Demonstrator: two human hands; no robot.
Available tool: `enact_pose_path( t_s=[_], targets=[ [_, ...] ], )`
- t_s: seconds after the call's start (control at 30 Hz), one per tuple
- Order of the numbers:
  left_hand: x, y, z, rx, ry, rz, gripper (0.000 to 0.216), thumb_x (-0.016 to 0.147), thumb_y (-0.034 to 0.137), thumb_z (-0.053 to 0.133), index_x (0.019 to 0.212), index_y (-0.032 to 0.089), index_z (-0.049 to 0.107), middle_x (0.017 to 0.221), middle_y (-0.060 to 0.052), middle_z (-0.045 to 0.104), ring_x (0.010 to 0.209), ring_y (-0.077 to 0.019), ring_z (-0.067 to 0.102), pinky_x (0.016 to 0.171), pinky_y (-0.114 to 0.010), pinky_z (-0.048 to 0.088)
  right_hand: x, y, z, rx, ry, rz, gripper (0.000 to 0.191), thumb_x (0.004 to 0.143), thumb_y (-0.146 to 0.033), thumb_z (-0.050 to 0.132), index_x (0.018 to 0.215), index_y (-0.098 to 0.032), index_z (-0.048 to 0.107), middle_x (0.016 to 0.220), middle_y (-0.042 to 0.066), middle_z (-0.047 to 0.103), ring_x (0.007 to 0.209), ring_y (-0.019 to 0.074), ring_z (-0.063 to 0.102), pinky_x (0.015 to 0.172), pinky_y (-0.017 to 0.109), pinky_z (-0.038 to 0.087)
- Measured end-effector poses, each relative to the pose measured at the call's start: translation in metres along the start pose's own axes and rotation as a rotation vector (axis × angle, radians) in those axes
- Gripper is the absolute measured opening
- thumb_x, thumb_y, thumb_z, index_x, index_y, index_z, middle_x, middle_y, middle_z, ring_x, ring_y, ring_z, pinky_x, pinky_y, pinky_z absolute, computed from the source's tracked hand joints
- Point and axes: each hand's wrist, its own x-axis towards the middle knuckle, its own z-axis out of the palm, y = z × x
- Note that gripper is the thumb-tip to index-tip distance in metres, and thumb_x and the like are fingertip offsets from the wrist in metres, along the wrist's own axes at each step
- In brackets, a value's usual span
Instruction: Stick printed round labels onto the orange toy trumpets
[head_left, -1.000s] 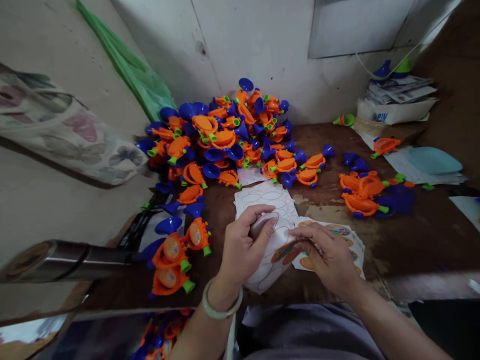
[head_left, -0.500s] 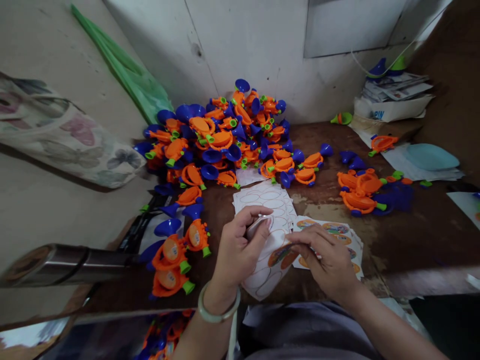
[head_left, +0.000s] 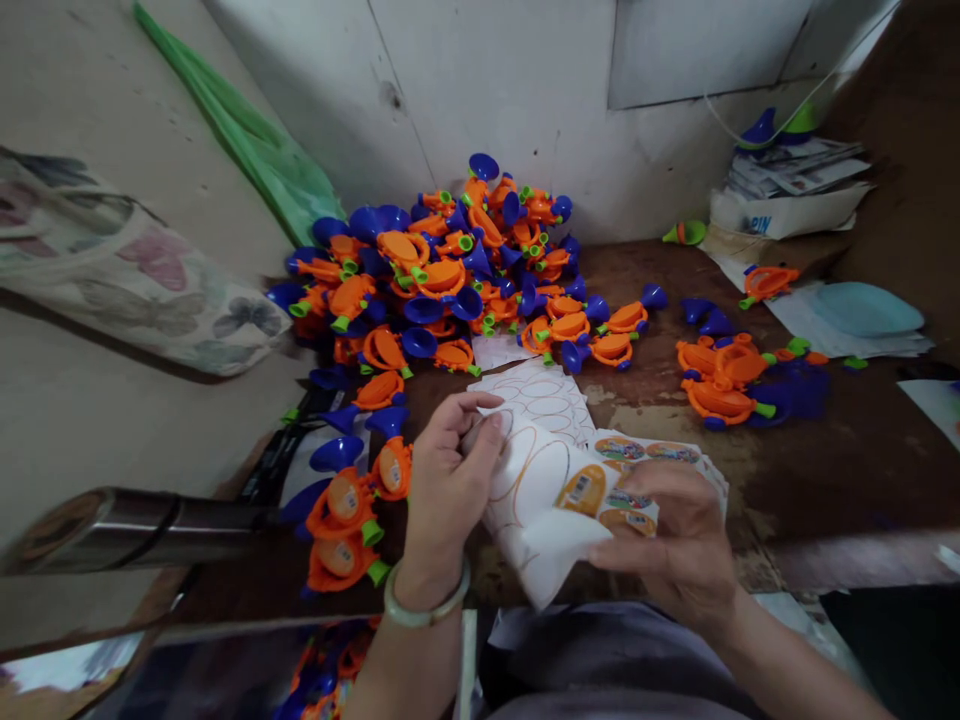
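Both my hands hold a white sticker sheet [head_left: 547, 500] above the near edge of a dark brown table [head_left: 825, 470]. My left hand [head_left: 446, 490] pinches the sheet's left top edge between thumb and fingers. My right hand [head_left: 679, 550] grips its right lower part, by the last colourful oval stickers [head_left: 585, 490]. Most of the sheet shows empty oval outlines. A stack of used backing sheets [head_left: 547, 395] lies just beyond it, and a sheet of full stickers [head_left: 675, 455] lies under my right hand.
A big heap of orange and blue toy horns [head_left: 450, 270] fills the back left corner. Three stickered horns [head_left: 352, 520] lie left of my left hand, more horns [head_left: 727, 375] at the right. Papers and a box [head_left: 787, 200] sit at the back right. A metal tube [head_left: 135, 520] juts in from the left.
The sheet has been lifted and turned toward me, now showing its stickers. My left hand shifted up and left on its edge; my right hand moved lower under the sheet.
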Motion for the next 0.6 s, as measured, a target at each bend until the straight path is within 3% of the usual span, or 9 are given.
enact_pose_path(
  t_s=[0.07, 0.13, 0.23, 0.37, 0.47, 0.6],
  targets=[
    [0.003, 0.000, -0.004, 0.037, 0.037, 0.020, 0.013, 0.086, 0.028, 0.074, 0.096, 0.020, 0.073, 0.063, 0.005, 0.059, 0.054, -0.0099, 0.047, 0.049, -0.018, 0.038, -0.002, 0.001, -0.004, 0.039, 0.044, 0.042, 0.030, 0.098, -0.019, 0.077, 0.090, -0.047, 0.083, 0.119, 0.004, 0.062, 0.111, 0.0272, 0.068, 0.097, 0.052, 0.066],
    [0.002, 0.000, -0.005, 0.074, 0.029, 0.036, 0.013, 0.088, 0.028, 0.074, 0.098, 0.020, 0.074, 0.066, 0.004, 0.062, 0.057, -0.0104, 0.049, 0.051, -0.018, 0.039, 0.000, 0.005, -0.007, 0.084, 0.009, 0.099, 0.026, 0.102, -0.026, 0.073, 0.111, -0.049, 0.081, 0.140, 0.006, 0.056, 0.131, 0.0316, 0.062, 0.107, 0.059, 0.063],
    [0.000, 0.000, -0.003, 0.076, 0.001, 0.059, 0.013, 0.089, 0.030, 0.075, 0.098, 0.021, 0.074, 0.067, 0.004, 0.062, 0.059, -0.0107, 0.051, 0.053, -0.019, 0.040, 0.003, 0.013, -0.005, 0.118, -0.093, 0.146, 0.052, 0.106, -0.030, 0.069, 0.152, -0.051, 0.059, 0.155, 0.009, 0.051, 0.128, 0.0290, 0.068, 0.101, 0.052, 0.068],
    [0.000, 0.000, 0.002, 0.057, -0.035, 0.051, 0.016, 0.089, 0.034, 0.074, 0.099, 0.021, 0.074, 0.068, 0.003, 0.063, 0.060, -0.0114, 0.054, 0.055, -0.020, 0.042, 0.004, 0.018, 0.000, 0.131, -0.145, 0.099, 0.070, 0.108, -0.019, 0.063, 0.166, -0.051, 0.040, 0.132, 0.007, 0.072, 0.101, 0.0208, 0.078, 0.087, 0.039, 0.072],
    [0.000, 0.002, 0.003, 0.070, -0.058, 0.040, 0.016, 0.088, 0.033, 0.074, 0.098, 0.021, 0.074, 0.069, 0.004, 0.063, 0.059, -0.0110, 0.052, 0.054, -0.020, 0.041, 0.005, 0.017, 0.002, 0.145, -0.157, 0.078, 0.070, 0.108, -0.017, 0.064, 0.166, -0.050, 0.041, 0.120, 0.003, 0.082, 0.105, 0.0210, 0.081, 0.091, 0.038, 0.072],
    [0.001, 0.006, 0.005, 0.057, -0.072, 0.013, 0.016, 0.086, 0.034, 0.073, 0.095, 0.021, 0.071, 0.067, 0.004, 0.061, 0.057, -0.0103, 0.048, 0.053, -0.020, 0.038, 0.010, 0.013, -0.001, 0.110, -0.144, 0.099, 0.067, 0.106, -0.015, 0.066, 0.163, -0.044, 0.047, 0.112, 0.001, 0.086, 0.094, 0.0200, 0.084, 0.088, 0.035, 0.071]
  ],
)
